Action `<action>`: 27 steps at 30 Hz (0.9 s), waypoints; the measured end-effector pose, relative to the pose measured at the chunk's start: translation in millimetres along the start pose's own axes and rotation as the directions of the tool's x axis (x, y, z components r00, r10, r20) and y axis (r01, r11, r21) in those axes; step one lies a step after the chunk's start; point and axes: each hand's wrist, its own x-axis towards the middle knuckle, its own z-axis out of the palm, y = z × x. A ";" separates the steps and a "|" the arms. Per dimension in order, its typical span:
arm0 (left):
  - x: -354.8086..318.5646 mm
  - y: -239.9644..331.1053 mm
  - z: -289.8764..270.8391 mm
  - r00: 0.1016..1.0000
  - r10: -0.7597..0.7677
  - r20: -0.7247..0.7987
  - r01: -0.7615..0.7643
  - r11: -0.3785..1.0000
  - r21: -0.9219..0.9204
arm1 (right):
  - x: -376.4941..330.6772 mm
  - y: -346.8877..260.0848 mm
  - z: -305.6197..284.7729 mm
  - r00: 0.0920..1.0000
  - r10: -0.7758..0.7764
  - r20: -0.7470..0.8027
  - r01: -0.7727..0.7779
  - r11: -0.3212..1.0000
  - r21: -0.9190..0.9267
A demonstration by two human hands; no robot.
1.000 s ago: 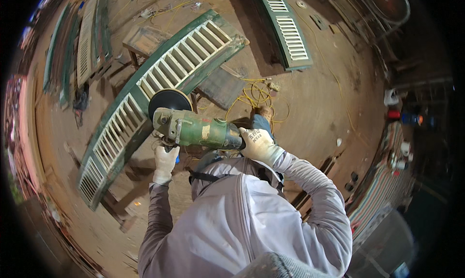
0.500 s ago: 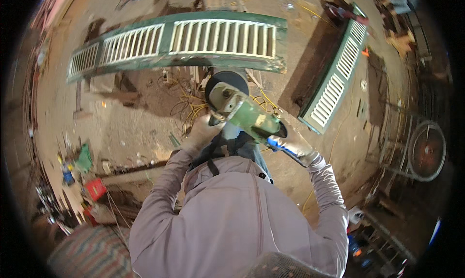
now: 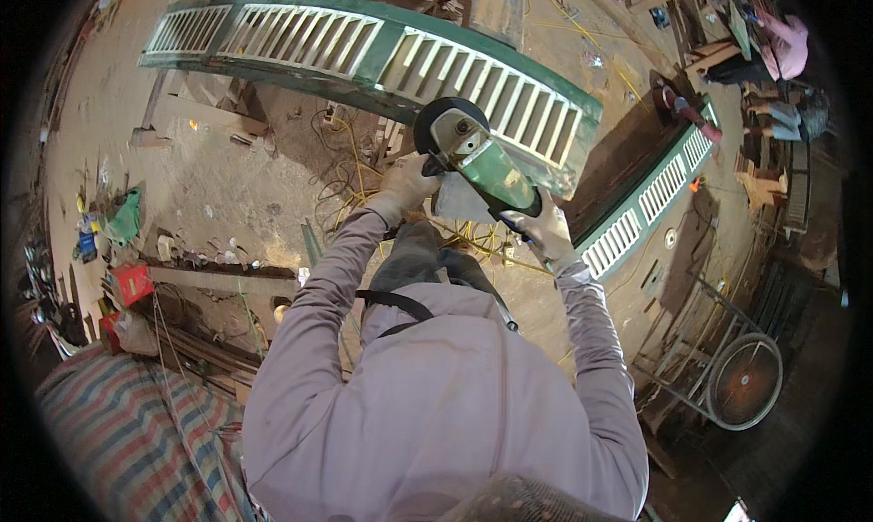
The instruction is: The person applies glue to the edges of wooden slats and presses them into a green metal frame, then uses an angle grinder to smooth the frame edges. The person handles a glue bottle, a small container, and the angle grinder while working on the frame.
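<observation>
A green angle grinder [image 3: 496, 175] with a dark round disc [image 3: 436, 122] is held out in front of me in both hands. My gloved left hand [image 3: 406, 184] grips it near the disc end, at what looks like a side handle. Around the rear of its body my gloved right hand [image 3: 544, 224] is closed. Just beyond stands a long green louvered shutter [image 3: 373, 56] with pale slats, raised above the floor. In this view the disc overlaps the shutter's near edge; whether they touch I cannot tell.
A second green shutter [image 3: 650, 187] lies to the right, with another person's arm [image 3: 700, 122] at its far end. Yellow cords [image 3: 350, 195] tangle on the floor ahead. A spoked wheel on a cart [image 3: 746, 381] stands right; a striped tarp [image 3: 136, 431] lies left.
My view has turned, so the shutters and floor sit differently in it. The grinder now reaches nearer to the long shutter, its disc overlapping the edge. Both hands keep their grip.
</observation>
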 end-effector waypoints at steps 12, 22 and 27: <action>57.1 -19.5 -73.6 0.942 -0.292 -0.167 0.317 0.938 0.143 | 127.1 -103.9 22.7 0.985 -0.113 0.133 0.137 0.972 -0.191; 197.9 65.0 -63.1 0.954 -0.219 -0.204 0.269 0.927 0.261 | 239.9 -106.2 -69.2 0.993 -0.097 -0.064 0.082 0.976 -0.203; 209.7 103.5 -78.5 0.934 -0.265 -0.241 0.313 0.931 0.188 | 261.7 -126.6 -92.9 0.989 -0.073 0.129 0.067 0.996 0.051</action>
